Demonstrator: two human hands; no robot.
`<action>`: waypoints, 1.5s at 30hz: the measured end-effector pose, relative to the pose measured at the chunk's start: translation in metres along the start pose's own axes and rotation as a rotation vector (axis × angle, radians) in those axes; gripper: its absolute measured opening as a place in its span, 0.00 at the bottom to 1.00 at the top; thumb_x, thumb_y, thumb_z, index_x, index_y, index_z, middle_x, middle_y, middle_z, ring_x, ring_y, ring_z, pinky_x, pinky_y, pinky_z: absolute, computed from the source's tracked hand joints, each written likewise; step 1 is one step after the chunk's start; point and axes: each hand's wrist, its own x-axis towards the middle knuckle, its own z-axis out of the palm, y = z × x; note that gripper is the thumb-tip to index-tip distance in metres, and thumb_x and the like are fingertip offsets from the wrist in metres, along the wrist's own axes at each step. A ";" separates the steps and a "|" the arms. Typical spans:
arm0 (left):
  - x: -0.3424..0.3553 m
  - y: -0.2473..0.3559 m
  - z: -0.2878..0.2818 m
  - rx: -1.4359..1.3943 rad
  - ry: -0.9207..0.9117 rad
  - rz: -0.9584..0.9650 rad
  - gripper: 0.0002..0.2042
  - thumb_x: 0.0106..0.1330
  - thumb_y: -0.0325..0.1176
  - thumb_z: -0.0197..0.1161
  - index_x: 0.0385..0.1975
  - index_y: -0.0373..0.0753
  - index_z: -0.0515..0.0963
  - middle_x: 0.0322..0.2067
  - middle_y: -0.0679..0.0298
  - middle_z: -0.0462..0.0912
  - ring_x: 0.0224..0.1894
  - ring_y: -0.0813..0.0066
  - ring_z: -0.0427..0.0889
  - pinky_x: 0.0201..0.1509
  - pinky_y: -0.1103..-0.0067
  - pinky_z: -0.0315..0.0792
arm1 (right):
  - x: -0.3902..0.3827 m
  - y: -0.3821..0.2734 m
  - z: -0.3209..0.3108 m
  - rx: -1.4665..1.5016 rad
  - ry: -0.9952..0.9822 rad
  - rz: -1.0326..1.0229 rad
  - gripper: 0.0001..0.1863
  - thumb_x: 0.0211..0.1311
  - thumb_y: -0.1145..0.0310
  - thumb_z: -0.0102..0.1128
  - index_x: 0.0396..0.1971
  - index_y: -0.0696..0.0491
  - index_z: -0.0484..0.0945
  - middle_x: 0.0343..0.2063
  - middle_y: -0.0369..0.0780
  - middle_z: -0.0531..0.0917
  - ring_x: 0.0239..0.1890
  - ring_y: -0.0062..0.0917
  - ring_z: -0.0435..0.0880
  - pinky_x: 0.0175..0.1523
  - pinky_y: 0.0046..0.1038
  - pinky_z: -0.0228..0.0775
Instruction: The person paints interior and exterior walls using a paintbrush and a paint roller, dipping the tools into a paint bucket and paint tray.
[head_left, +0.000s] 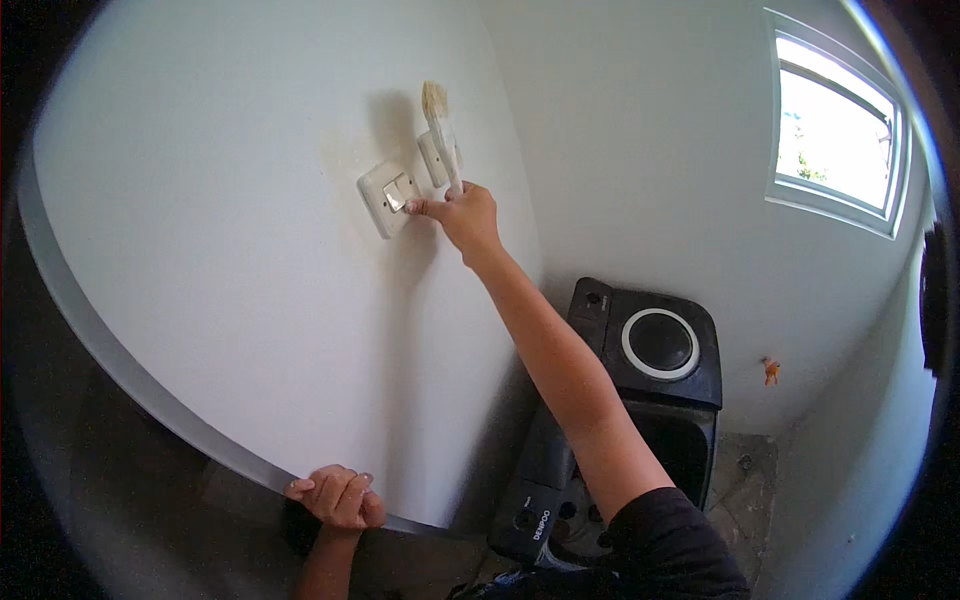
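Note:
My right hand (470,220) is closed round the handle of a paintbrush (434,105), its pale bristles pointing up. The thumb of the same hand reaches out to a white light switch (378,205) on the wall and touches its rocker. Partly covered by the brush, a second white wall plate (432,160) sits just to the right of the switch. Low in the view, my left hand (342,497) has its fingers curled over the grey edge of the white wall (230,300); whether it holds anything else is hidden.
A black twin-tub washing machine (700,390) stands below my right arm, in the corner. An orange tap (770,372) sticks out of the far wall. At upper right is a white-framed window (785,190). Faint yellowish stains surround the switch.

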 end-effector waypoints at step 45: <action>-0.004 -0.008 0.010 -0.170 0.139 0.038 0.13 0.59 0.39 0.49 0.15 0.43 0.74 0.19 0.69 0.73 0.22 0.74 0.75 0.58 0.70 0.53 | -0.074 -0.034 -0.005 -0.019 -0.092 0.252 0.33 0.44 0.62 0.81 0.15 0.44 0.54 0.12 0.27 0.60 0.11 0.14 0.56 0.13 0.24 0.47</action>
